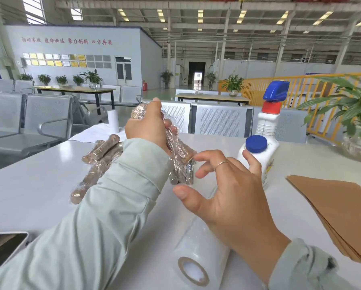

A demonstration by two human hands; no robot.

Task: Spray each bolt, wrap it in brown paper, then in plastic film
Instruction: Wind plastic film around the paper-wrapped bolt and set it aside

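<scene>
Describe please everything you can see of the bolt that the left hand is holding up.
The bolt is wrapped in brown paper, with clear, crinkled plastic film over it. It is held tilted above the white table, head end up. The left hand grips its upper part; the paper-covered top shows above the fingers. At the lower end bare shiny metal shows through the film. The right hand, fingers spread, is close to that end; whether it touches is unclear.
</scene>
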